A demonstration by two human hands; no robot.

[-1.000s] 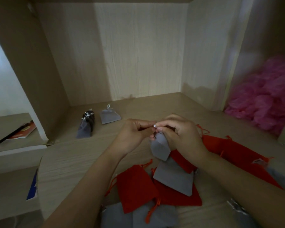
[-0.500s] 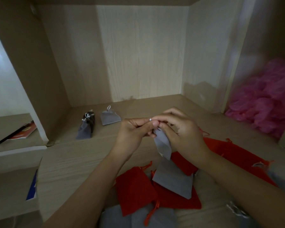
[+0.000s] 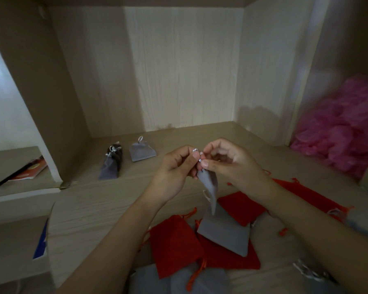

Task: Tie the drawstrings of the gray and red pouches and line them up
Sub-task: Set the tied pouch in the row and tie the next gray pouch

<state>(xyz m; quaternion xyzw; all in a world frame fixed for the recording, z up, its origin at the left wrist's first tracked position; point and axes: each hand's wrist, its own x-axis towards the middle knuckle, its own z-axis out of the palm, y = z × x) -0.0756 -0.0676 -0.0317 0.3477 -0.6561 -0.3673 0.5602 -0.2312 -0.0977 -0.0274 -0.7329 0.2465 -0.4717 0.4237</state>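
Tying the drawstring (image 3: pixel 194 150) of a gray pouch (image 3: pixel 208 185).
My left hand (image 3: pixel 174 168) and right hand (image 3: pixel 227 164) pinch it; a slack grip could loosen the knot.

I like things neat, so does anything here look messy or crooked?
Yes. At the back left, one tied gray pouch sits upright, but its neighbour pouch lies slumped sideways, so the row looks crooked. The untied pouches in front lie overlapping in a heap. The held gray pouch looks fine.

I log a light wood-grain cubby (image 3: pixel 185 71). Pink crinkled heap (image 3: pixel 344 128) in the right compartment. Red booklet (image 3: pixel 33 169) under a dark stick (image 3: pixel 15 174), left ledge. Blue card (image 3: pixel 40 242), lower left.
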